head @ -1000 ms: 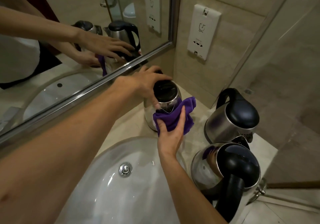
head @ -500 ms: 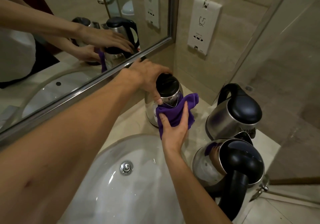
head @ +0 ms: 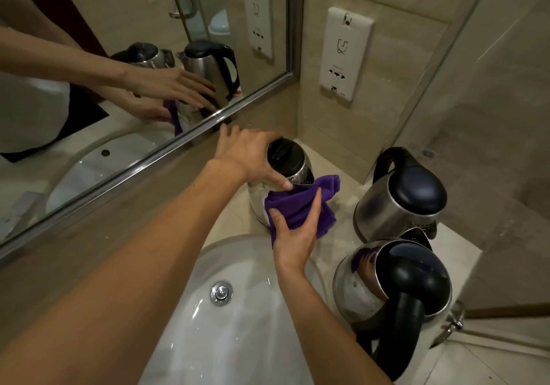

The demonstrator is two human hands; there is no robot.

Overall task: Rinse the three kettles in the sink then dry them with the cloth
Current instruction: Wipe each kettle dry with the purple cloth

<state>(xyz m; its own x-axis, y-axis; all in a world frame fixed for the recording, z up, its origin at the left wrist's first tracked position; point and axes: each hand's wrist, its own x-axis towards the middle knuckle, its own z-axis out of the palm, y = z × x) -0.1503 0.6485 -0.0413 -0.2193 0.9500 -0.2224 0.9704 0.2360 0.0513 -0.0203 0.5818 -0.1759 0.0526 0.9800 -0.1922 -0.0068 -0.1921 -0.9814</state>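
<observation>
My left hand [head: 247, 155] clasps the top of a steel kettle with a black lid [head: 293, 162], fingers close to the mirror's metal edge [head: 178, 143]. My right hand [head: 293, 235] grips a purple cloth [head: 297, 209] against the kettle's side. Right of that hand, a second steel kettle [head: 395, 203] and a third steel kettle [head: 387, 280] crowd the beige tabletop [head: 458, 250] corner. The white socket plate [head: 345, 54] has print I can't read.

I see three steel kettles with black lids standing on the counter by the white sink [head: 238, 325]: the far kettle [head: 285, 164], near the mirror, has a purple cloth [head: 300, 206] pressed against its side under the spout, while the middle kettle [head: 398, 203] and near kettle [head: 387, 283] stand just beside each other.
</observation>
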